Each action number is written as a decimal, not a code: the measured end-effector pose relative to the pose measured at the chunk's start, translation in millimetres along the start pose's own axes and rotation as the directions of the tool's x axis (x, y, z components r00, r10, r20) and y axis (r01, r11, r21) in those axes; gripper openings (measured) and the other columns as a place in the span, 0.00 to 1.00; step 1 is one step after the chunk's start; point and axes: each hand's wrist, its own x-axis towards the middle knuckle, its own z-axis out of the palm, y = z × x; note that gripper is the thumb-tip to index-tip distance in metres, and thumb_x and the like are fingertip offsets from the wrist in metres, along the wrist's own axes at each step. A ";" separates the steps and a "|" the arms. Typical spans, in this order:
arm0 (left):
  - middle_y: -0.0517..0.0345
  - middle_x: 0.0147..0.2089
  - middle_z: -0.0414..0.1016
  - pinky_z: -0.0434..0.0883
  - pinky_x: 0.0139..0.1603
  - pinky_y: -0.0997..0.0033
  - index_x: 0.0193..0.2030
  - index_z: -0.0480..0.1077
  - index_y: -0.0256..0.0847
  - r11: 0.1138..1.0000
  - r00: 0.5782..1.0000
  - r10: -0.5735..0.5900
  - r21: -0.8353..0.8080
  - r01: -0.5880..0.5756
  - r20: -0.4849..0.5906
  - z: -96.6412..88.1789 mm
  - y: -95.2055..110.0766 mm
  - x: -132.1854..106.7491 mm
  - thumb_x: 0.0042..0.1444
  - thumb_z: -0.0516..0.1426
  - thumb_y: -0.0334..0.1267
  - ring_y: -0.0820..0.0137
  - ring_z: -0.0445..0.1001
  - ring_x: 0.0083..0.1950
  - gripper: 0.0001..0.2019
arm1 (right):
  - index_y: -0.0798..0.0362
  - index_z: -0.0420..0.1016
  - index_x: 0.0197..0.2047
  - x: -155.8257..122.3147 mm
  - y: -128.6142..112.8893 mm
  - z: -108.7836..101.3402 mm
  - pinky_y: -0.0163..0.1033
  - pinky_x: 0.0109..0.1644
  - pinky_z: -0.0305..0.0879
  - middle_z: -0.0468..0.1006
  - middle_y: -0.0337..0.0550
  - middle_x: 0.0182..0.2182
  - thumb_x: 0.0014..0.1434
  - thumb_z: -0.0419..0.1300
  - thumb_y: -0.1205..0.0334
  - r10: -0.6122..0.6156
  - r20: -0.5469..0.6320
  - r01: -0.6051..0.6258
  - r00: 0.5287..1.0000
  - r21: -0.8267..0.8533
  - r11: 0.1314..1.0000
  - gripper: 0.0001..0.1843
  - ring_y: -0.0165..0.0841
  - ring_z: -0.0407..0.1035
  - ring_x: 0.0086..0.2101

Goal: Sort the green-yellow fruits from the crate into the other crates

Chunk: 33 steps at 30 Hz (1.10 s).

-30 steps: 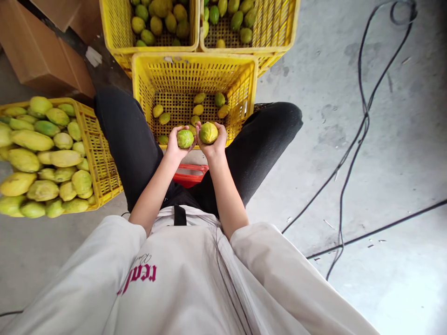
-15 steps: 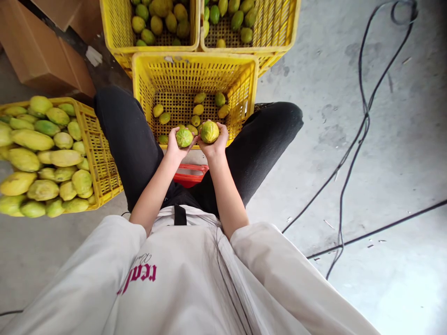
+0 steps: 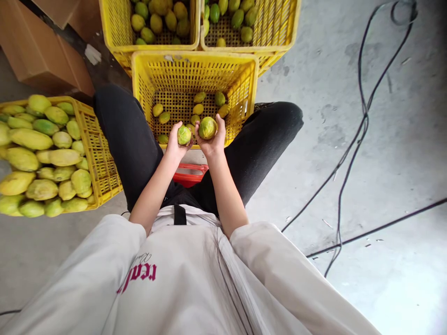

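My left hand (image 3: 174, 144) is closed round a small green papaya (image 3: 184, 135) with yellowish streaks. My right hand (image 3: 213, 146) grips a rounder, yellow-green papaya (image 3: 207, 128), its thumb and fingers up along the sides. The two fruits are side by side, a small gap between them, above the near edge of a yellow plastic crate (image 3: 195, 56) that stands between my knees. Several papayas (image 3: 198, 109) lie scattered on the slatted bottom of this crate; my hands and the held fruits hide some of them.
To the left, a yellow crate (image 3: 101, 153) is heaped with yellow-green papayas (image 3: 33, 139). Two more crates with fruit, one left (image 3: 115, 28) and one right (image 3: 279, 28), stand beyond. Cardboard boxes (image 3: 38, 56) sit at far left. Black cables (image 3: 365, 111) cross the floor at right.
Both hands have turned the papayas a little and moved slightly apart. The right hand's papaya is now slightly farther up and left, its fingers more upright.
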 end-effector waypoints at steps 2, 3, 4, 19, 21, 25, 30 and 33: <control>0.57 0.36 0.81 0.81 0.50 0.68 0.45 0.76 0.44 1.000 1.000 0.024 -0.021 -0.024 0.013 -0.2 -0.5 0.8 0.64 0.64 0.44 0.64 0.86 0.44 0.08 | 0.45 0.72 0.39 1.4 2.1 0.0 0.38 0.40 0.84 0.78 0.35 0.32 0.65 0.64 0.46 0.017 0.012 -0.016 1.000 -0.050 0.999 0.12 0.34 0.80 0.38; 0.57 0.36 0.81 0.81 0.49 0.69 0.44 0.76 0.44 0.999 0.999 0.033 -0.035 -0.032 0.020 0.1 -0.6 0.6 0.64 0.63 0.44 0.64 0.85 0.44 0.07 | 0.44 0.71 0.39 2.2 3.2 -0.6 0.38 0.39 0.83 0.78 0.35 0.32 0.64 0.65 0.47 0.020 0.014 -0.019 1.000 -0.067 0.998 0.12 0.34 0.80 0.39; 0.57 0.36 0.81 0.81 0.48 0.70 0.43 0.75 0.44 0.998 0.999 0.040 -0.048 -0.039 0.024 0.7 -0.6 0.0 0.64 0.62 0.44 0.64 0.85 0.44 0.07 | 0.44 0.71 0.39 2.9 4.1 -1.3 0.37 0.38 0.83 0.78 0.35 0.32 0.64 0.65 0.48 0.022 0.010 -0.021 1.000 -0.076 0.997 0.12 0.34 0.80 0.39; 0.55 0.42 0.83 0.82 0.53 0.66 0.51 0.77 0.46 0.997 0.996 0.064 -0.049 -0.061 0.060 5.9 2.4 -2.6 0.65 0.66 0.49 0.61 0.86 0.50 0.14 | 0.45 0.75 0.41 -14.0 -2.8 7.3 0.38 0.38 0.80 0.78 0.35 0.31 0.67 0.59 0.46 -0.041 0.021 0.043 0.999 -0.118 0.992 0.12 0.33 0.79 0.36; 0.55 0.42 0.83 0.82 0.54 0.66 0.49 0.76 0.45 0.996 0.995 0.080 -0.052 -0.077 0.065 6.4 2.4 -3.6 0.65 0.66 0.47 0.62 0.86 0.51 0.12 | 0.44 0.75 0.41 -13.9 -3.3 7.7 0.39 0.40 0.81 0.79 0.34 0.31 0.67 0.59 0.49 -0.042 0.009 0.043 0.999 -0.102 0.994 0.10 0.33 0.79 0.36; 0.56 0.43 0.83 0.81 0.56 0.66 0.50 0.76 0.46 0.992 0.992 0.104 -0.078 -0.098 0.077 8.0 2.8 -9.3 0.65 0.65 0.46 0.63 0.86 0.52 0.11 | 0.45 0.76 0.42 -10.6 -2.2 6.3 0.39 0.40 0.82 0.78 0.35 0.30 0.66 0.57 0.53 -0.039 -0.006 0.038 0.999 -0.054 0.998 0.09 0.34 0.79 0.37; 0.58 0.43 0.83 0.80 0.56 0.69 0.46 0.76 0.47 0.989 0.989 0.137 -0.062 -0.133 0.056 10.1 3.9 -16.0 0.66 0.65 0.44 0.64 0.85 0.53 0.07 | 0.45 0.77 0.45 -3.8 1.0 0.8 0.43 0.44 0.82 0.79 0.36 0.32 0.65 0.58 0.52 -0.056 -0.020 0.055 0.998 -0.052 0.997 0.10 0.37 0.81 0.41; 0.58 0.44 0.83 0.80 0.55 0.69 0.47 0.77 0.47 0.991 0.991 0.128 -0.038 -0.126 0.042 11.8 4.4 -16.1 0.66 0.65 0.44 0.63 0.85 0.54 0.07 | 0.45 0.78 0.44 -0.5 4.1 -0.7 0.40 0.40 0.81 0.80 0.36 0.32 0.65 0.59 0.51 -0.075 -0.034 0.072 0.997 -0.074 0.995 0.11 0.36 0.81 0.39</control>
